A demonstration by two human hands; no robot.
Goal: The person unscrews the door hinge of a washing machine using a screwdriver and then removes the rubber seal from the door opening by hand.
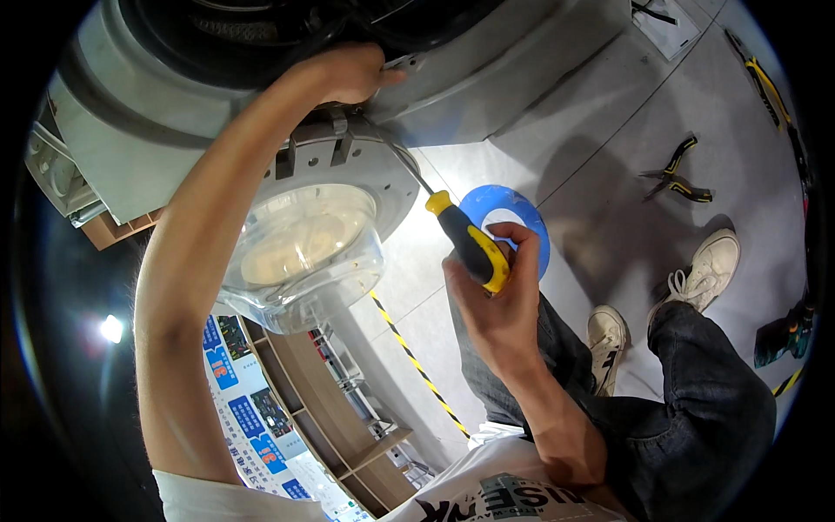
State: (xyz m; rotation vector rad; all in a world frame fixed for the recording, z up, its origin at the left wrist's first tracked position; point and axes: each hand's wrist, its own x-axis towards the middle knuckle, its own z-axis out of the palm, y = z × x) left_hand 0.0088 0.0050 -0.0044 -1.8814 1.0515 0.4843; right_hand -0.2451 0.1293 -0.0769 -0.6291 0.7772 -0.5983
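Observation:
My right hand (509, 309) grips a screwdriver (461, 233) by its black and yellow handle. The shaft slants up and left to the door hinge area of a front-loading washing machine (487, 78); its tip is hard to make out. Above it, my left hand (348, 74) rests at the edge of the black rubber door seal (200, 61), fingers curled and thumb sticking out. Whatever those fingers hold is hidden. The round door (396, 187) hangs open below my left hand, its clear glass bowl (317, 252) bulging out beside my left forearm.
On the tiled floor, a blue disc with a white centre (531, 217) lies behind the screwdriver. Pliers (674, 178) lie to the right, near my shoes (709, 270). More tools (765, 87) line the far right. Wooden shelving (322, 409) stands at lower left, near striped floor tape (417, 365).

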